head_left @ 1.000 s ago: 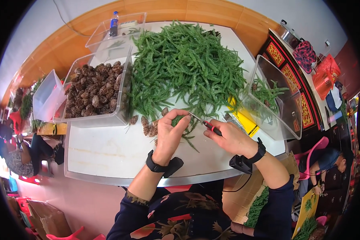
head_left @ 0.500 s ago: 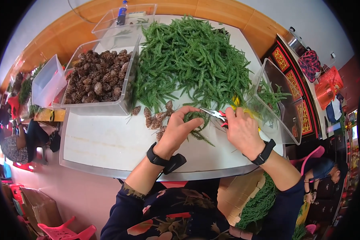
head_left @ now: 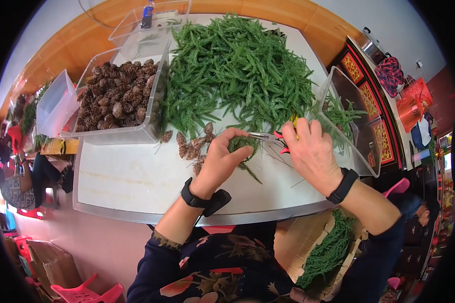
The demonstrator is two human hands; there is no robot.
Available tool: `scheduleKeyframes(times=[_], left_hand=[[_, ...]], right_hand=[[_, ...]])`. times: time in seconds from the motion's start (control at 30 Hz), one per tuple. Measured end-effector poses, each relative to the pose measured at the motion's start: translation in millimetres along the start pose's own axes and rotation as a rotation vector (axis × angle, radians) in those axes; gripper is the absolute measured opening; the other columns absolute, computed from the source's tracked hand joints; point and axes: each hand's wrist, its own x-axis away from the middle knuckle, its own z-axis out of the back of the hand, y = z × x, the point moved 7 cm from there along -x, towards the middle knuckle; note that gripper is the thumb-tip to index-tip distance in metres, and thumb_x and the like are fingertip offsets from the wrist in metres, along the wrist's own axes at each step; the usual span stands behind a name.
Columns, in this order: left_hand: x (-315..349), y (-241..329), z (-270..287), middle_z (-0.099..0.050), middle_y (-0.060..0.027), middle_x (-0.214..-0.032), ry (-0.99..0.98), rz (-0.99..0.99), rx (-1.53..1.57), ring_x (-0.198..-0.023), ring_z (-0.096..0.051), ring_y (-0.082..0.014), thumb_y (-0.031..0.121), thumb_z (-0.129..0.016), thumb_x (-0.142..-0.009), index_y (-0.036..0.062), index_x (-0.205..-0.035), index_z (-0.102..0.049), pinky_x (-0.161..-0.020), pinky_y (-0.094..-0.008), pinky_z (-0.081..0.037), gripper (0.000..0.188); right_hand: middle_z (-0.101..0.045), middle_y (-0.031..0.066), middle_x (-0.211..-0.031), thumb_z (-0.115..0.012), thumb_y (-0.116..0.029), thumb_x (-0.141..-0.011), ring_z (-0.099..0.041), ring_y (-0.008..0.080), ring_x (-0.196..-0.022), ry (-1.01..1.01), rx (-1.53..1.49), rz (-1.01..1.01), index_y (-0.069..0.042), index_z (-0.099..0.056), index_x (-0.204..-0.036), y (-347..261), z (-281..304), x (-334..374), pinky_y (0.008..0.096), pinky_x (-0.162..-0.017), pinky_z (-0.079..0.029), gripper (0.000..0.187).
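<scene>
My left hand (head_left: pixel 218 160) is closed in a pinch on a green artificial pine sprig (head_left: pixel 249 170), whose tip hangs toward the table's front. My right hand (head_left: pixel 312 151) grips red-handled pliers (head_left: pixel 262 136), palm down. The pliers' metal jaws point left and reach the fingertips of my left hand. Whether the jaws clamp a wire there is too small to tell. Beside my left hand lie several brown pinecones (head_left: pixel 191 147) with thin wire stems. A large heap of green pine sprigs (head_left: pixel 242 70) covers the table behind both hands.
A clear plastic bin (head_left: pixel 154 132) of pinecones stands at the left of the white table (head_left: pixel 121 174). Another clear bin (head_left: pixel 356 154), tilted, holds sprigs at the right. Loose wires lie near my right hand. Below the right table edge, a cardboard box (head_left: pixel 290 247) holds more greenery.
My right hand has shifted right, its elbow swinging outward, and the pliers lie more level. My left hand still pinches the sprig. The whole view has shifted slightly.
</scene>
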Motion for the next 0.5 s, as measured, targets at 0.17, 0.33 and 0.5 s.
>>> scheduleKeyframes(times=[0.17, 0.33, 0.5], left_hand=[[6, 15, -2, -0.062, -0.0021, -0.087, 0.035, -0.148, -0.270, -0.077, -0.053, -0.0069, 0.005, -0.065, -0.084, 0.0001, -0.111, -0.057, -0.068, -0.0229, -0.046, 0.028], [7, 15, -6, -0.062, -0.0032, -0.088, 0.008, -0.159, -0.284, -0.080, -0.054, -0.0081, 0.005, -0.065, -0.086, 0.0006, -0.114, -0.055, -0.071, -0.0246, -0.047, 0.029], [5, 15, -6, -0.062, -0.0034, -0.090, -0.017, -0.155, -0.252, -0.080, -0.054, -0.0089, 0.007, -0.065, -0.088, 0.0006, -0.113, -0.055, -0.072, -0.0246, -0.047, 0.028]], right_hand=[[-0.053, 0.0048, -0.085, -0.064, -0.021, -0.085, -0.056, 0.0224, -0.082, -0.274, -0.759, -0.125, -0.006, -0.051, -0.103, 7, -30, 14, 0.0377, -0.064, -0.047, 0.026], [-0.064, 0.0117, -0.095, -0.060, -0.034, -0.091, -0.062, 0.0285, -0.090, -0.717, -1.331, -0.248, -0.003, -0.054, -0.107, -10, -56, 26, 0.0370, -0.078, -0.047, 0.035], [-0.065, 0.0104, -0.098, -0.060, -0.038, -0.091, -0.061, 0.0253, -0.091, -0.835, -1.453, -0.199, -0.005, -0.057, -0.111, -10, -61, 22, 0.0346, -0.082, -0.047, 0.039]])
